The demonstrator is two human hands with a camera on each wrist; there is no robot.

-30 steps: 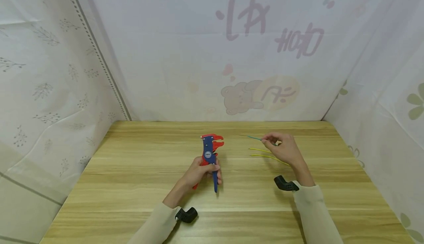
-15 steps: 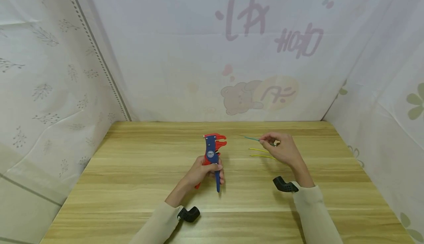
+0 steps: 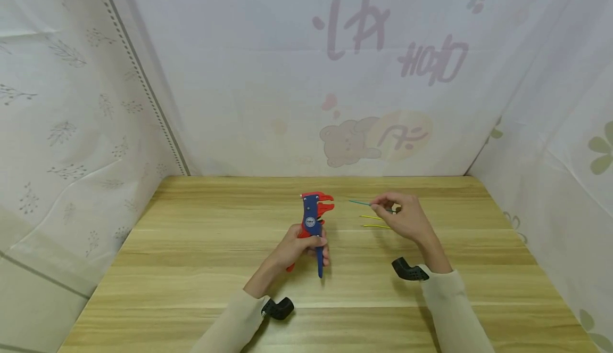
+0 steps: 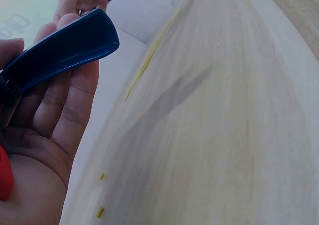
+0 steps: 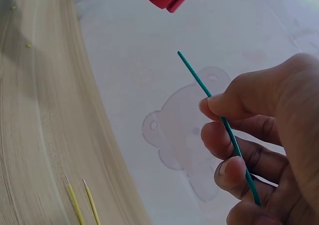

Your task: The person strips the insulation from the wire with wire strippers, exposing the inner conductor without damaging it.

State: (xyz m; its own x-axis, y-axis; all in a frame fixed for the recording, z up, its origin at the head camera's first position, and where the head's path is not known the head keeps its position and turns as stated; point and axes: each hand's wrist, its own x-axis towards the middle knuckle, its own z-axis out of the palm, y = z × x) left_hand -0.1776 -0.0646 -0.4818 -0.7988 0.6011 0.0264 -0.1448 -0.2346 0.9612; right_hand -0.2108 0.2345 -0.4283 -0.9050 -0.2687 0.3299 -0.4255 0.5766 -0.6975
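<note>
Thin green wire [image 5: 224, 122], judged light and bendy, is pinched near mid-length by the right hand [image 3: 404, 217]; stripper [image 3: 313, 220], rigid, is gripped at its handles by the left hand [image 3: 299, 246]

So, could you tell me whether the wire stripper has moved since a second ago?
Yes. The wire stripper, gripped by the left hand, has shifted right, toward the yellow wires lying on the table.

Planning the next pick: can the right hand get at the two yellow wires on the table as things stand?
Probably yes, though not freely. The yellow wires lie bare on the table just beside the right hand, nothing between. But its fingers already pinch the green wire, so its grip is occupied.
</note>
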